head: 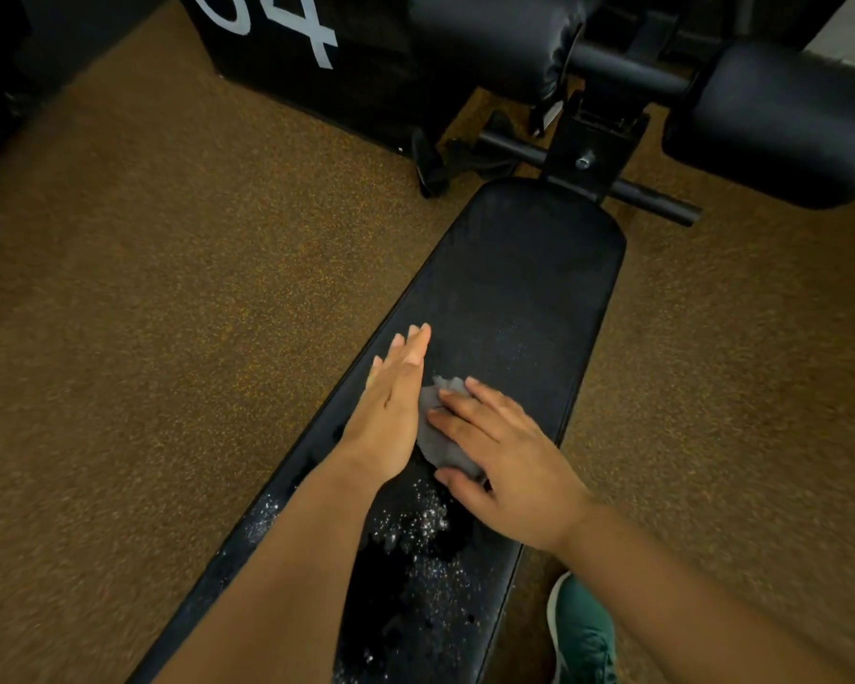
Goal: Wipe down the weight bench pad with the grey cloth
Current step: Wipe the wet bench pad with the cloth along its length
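Both hands are working on the one black weight bench pad (524, 288): the right hand (509, 466) is pressing the single grey cloth (438, 436) flat mid-pad with fingers (457, 422) spread apart. The left hand (391, 412) is lying flat just beside the cloth, fingers together, gripping nothing. White specks (415, 525) are dotting the pad nearer the camera, two foam roller pads (494, 37) are sitting at the far end, and one green sneaker (583, 634) is standing on the floor.

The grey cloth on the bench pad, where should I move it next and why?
Probably drag the grey cloth back toward you. The right hand lies flat on it, the left hand rests beside it, and white specks speckle the bench pad just behind the cloth, so that patch looks unwiped.
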A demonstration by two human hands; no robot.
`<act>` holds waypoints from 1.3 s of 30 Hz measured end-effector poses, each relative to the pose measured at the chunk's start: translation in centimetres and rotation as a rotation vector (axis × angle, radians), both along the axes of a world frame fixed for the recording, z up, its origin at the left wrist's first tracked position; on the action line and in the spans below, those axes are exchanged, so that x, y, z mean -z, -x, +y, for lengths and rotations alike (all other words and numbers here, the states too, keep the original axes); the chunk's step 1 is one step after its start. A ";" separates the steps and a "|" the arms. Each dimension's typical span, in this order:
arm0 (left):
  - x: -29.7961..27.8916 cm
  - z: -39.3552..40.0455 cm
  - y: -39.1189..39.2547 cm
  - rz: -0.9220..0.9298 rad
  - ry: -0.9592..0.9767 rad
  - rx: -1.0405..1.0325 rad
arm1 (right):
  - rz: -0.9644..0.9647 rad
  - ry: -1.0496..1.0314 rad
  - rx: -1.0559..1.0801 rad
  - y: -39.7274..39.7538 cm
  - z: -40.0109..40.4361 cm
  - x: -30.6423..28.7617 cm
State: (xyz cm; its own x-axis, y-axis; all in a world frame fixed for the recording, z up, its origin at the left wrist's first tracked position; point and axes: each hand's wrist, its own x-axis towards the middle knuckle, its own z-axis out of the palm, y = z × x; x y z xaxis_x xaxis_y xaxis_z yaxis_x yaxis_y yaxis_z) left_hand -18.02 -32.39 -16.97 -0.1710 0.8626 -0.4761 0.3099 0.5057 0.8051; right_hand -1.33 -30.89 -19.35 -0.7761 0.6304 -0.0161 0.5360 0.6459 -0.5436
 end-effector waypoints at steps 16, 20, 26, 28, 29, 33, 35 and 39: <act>-1.1 0.3 -0.3 0.092 -0.003 0.164 | 0.115 -0.121 0.285 0.8 -4.3 0.6; -0.6 0.4 -0.1 0.151 -0.004 0.218 | 0.009 -0.139 -0.018 -3.2 -2.8 -0.7; 1.9 0.0 -0.5 0.563 -0.039 0.376 | 0.053 -0.163 0.325 -5.2 -1.4 0.3; 2.1 -0.1 -0.9 0.623 -0.041 0.381 | 0.091 -0.178 0.425 -4.0 -3.9 1.0; 2.1 -0.2 -1.0 0.644 -0.036 0.382 | 0.115 -0.173 0.437 -3.6 -5.3 1.0; 2.4 0.0 -1.6 0.714 -0.001 0.385 | 0.178 -0.101 0.320 -5.0 -9.7 0.9; 2.6 0.0 -1.8 0.738 0.001 0.390 | 0.178 -0.090 0.263 -6.0 -9.9 0.9; 2.8 0.1 -1.6 0.751 -0.004 0.402 | 0.149 -0.158 0.374 -6.5 -6.3 1.7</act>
